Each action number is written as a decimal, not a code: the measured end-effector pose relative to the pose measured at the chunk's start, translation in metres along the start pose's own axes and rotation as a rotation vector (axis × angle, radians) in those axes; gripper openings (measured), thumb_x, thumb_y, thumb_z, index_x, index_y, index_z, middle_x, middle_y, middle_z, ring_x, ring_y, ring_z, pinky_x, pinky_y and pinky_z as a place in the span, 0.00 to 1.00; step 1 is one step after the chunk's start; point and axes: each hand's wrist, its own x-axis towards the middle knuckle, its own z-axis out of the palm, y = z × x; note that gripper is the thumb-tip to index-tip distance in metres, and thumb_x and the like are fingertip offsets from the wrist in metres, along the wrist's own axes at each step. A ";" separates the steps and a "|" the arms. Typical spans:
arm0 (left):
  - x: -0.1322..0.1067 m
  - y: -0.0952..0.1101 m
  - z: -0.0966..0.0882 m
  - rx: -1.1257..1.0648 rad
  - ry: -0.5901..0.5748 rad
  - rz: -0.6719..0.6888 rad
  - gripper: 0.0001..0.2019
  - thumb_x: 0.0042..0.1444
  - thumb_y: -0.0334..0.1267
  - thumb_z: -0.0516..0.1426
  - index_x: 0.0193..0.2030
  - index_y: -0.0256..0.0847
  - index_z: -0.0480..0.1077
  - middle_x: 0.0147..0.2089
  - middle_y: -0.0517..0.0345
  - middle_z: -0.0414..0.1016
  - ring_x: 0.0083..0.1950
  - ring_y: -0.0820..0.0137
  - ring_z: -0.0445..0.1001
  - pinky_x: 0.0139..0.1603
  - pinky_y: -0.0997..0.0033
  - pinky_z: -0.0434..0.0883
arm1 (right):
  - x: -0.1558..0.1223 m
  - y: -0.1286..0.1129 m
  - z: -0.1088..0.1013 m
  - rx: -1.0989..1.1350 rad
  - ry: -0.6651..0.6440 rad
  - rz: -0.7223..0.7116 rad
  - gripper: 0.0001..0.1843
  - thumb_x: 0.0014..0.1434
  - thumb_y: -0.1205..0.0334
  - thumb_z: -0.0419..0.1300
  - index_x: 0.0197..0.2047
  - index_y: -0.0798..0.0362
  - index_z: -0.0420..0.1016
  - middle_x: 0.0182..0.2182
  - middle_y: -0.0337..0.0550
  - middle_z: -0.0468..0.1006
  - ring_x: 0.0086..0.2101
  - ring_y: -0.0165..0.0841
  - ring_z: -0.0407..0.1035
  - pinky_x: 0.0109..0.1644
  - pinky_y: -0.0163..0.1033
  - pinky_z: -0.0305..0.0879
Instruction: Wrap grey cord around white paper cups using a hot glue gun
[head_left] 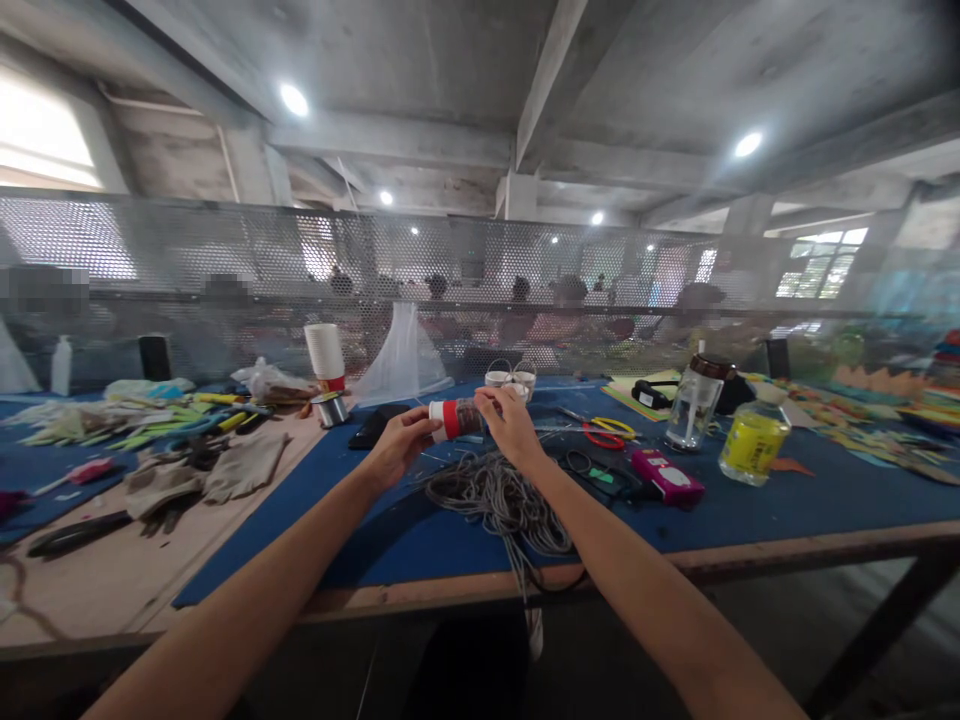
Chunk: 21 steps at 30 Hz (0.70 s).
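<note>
A white and red paper cup (450,420) is held on its side above the table, with grey cord apparently wound around its right part. My left hand (401,440) is closed on the cup's white end. At the other end, my right hand (510,420) has its fingers pinched at the grey-wrapped part; whether they grip the cord or the cup I cannot tell. Below lies a loose tangle of grey cord (502,495), with strands hanging over the table's front edge. Small white cups with wire handles (499,378) stand just behind my right hand.
A stack of paper cups (324,352) and a wire spool (330,409) stand back left, near work gloves (244,467). Red and yellow pliers (607,432), a magenta box (666,477), a glass bottle (690,405) and a yellow-labelled bottle (754,440) are at right. A perforated screen (465,260) rises behind.
</note>
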 end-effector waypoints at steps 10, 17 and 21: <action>0.001 0.000 -0.003 -0.052 -0.021 -0.024 0.14 0.44 0.34 0.67 0.41 0.35 0.78 0.40 0.49 0.81 0.39 0.65 0.77 0.45 0.67 0.71 | 0.000 0.006 0.007 0.203 -0.154 0.137 0.24 0.57 0.52 0.62 0.55 0.52 0.70 0.49 0.47 0.75 0.47 0.36 0.72 0.54 0.43 0.67; -0.002 0.004 -0.002 -0.075 -0.032 -0.093 0.15 0.49 0.42 0.64 0.42 0.36 0.78 0.41 0.48 0.80 0.41 0.61 0.77 0.45 0.63 0.72 | -0.003 0.006 0.010 0.166 -0.172 0.014 0.26 0.56 0.56 0.64 0.57 0.52 0.68 0.53 0.48 0.73 0.50 0.36 0.70 0.58 0.44 0.64; -0.002 0.003 -0.003 -0.028 -0.009 -0.068 0.15 0.46 0.40 0.66 0.41 0.37 0.78 0.40 0.48 0.80 0.39 0.62 0.77 0.42 0.64 0.72 | -0.004 0.007 0.011 0.141 -0.184 -0.023 0.28 0.55 0.59 0.64 0.58 0.52 0.66 0.54 0.49 0.71 0.51 0.36 0.69 0.58 0.44 0.64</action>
